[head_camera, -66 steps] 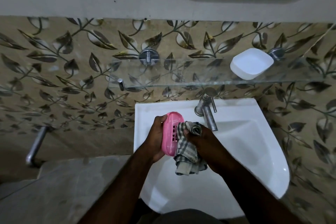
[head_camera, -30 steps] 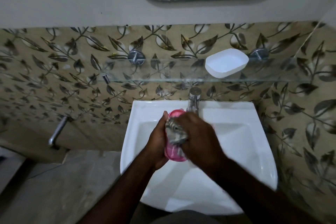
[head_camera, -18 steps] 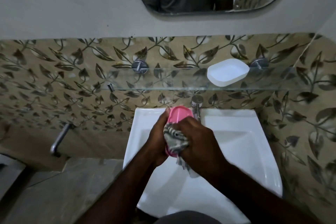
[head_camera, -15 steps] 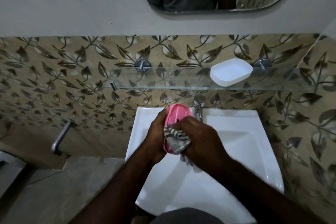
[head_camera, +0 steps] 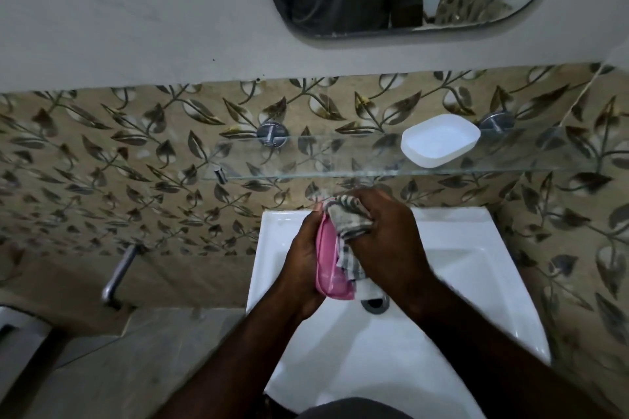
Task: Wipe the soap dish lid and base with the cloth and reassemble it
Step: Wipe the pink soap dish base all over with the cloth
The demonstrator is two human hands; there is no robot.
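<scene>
Pink dish half point(head_camera: 327, 260) in left hand point(head_camera: 303, 262) (right hand point(head_camera: 388, 241) with cloth point(head_camera: 347, 218) alongside)

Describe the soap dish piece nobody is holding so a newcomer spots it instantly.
Above the white ceramic sink runs a clear glass wall shelf. Near its right end sits a white rounded plastic tray. Unlike the pink plastic piece gripped below, it lies alone.
</scene>
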